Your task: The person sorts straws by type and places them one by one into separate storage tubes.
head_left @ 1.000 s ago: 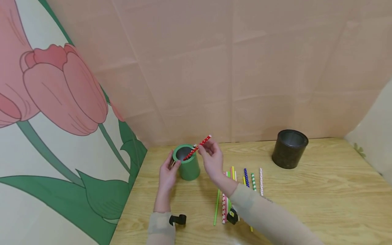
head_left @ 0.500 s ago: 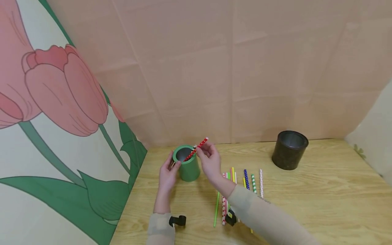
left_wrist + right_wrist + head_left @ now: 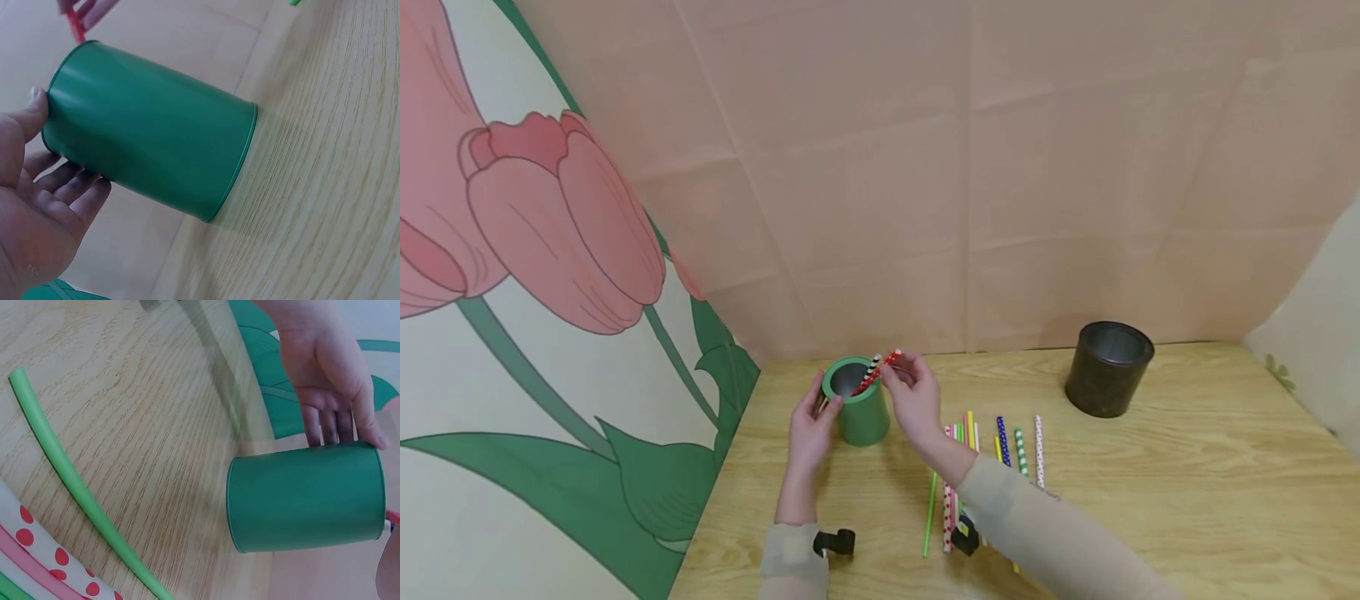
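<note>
A green can (image 3: 862, 421) stands upright on the wooden table. My left hand (image 3: 811, 429) holds it at the upper left side; in the left wrist view the thumb lies near the rim (image 3: 50, 81) and the fingers go round the wall. Above the opening my right hand (image 3: 917, 404) pinches a red straw with white dots (image 3: 893, 357), which slants down into the can. A black-and-white striped straw (image 3: 872, 367) leans against the inside of the rim beside it. The straws' lower ends are hidden inside the can.
Several loose straws lie under and beside the right forearm: a light green straw (image 3: 929, 517), a white one with red dots (image 3: 947, 533), a blue dotted one (image 3: 1003, 437), a green-striped one (image 3: 1021, 450). A black can (image 3: 1108, 375) stands at the back right, near the pink backdrop (image 3: 865, 208).
My right hand has moved slightly down and left, lowering the red dotted straw deeper into the green can. More of the striped straw now shows. The left hand stays on the can.
</note>
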`<action>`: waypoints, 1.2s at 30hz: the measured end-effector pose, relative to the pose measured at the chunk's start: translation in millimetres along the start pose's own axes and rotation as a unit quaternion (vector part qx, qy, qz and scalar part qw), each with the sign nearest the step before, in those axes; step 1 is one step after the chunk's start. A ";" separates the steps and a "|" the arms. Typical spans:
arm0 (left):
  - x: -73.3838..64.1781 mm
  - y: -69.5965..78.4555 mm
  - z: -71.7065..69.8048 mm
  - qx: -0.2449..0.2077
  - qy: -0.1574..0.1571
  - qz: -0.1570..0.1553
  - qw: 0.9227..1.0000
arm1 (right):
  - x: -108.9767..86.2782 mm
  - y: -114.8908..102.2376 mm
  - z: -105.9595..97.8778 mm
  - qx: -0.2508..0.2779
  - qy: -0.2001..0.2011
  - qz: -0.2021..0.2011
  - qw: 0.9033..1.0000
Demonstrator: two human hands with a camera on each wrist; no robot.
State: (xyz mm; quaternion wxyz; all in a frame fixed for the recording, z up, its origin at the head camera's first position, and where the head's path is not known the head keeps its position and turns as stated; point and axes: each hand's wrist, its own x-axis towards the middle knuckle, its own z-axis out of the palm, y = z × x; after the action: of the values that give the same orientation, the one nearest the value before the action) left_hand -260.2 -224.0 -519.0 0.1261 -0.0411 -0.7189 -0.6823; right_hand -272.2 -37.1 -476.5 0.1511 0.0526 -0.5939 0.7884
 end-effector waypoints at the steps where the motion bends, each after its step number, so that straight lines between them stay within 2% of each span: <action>1: 0.3 -0.4 0.0 0.000 0.001 -0.001 1.000 | -0.1 -0.3 -0.1 0.002 0.000 0.001 1.000; 7: 1.0 -0.4 0.4 -0.002 -0.003 -0.001 1.000 | -0.5 -0.1 -1.0 0.016 -0.003 -0.004 1.000; 26: -1.6 -1.7 -1.0 0.000 0.002 -0.009 1.000 | 1.6 2.8 -15.5 -0.004 0.012 0.010 1.000; 36: 0.2 -3.0 -1.1 -0.004 0.001 -0.003 1.000 | 7.3 0.5 -33.6 0.000 0.028 0.025 0.999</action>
State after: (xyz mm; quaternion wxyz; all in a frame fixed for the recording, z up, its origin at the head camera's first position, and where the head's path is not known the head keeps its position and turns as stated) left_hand -261.0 -225.3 -521.8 0.1244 -0.0392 -0.7164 -0.6854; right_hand -276.0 -3.9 -484.8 0.1475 0.0159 -0.5910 0.7929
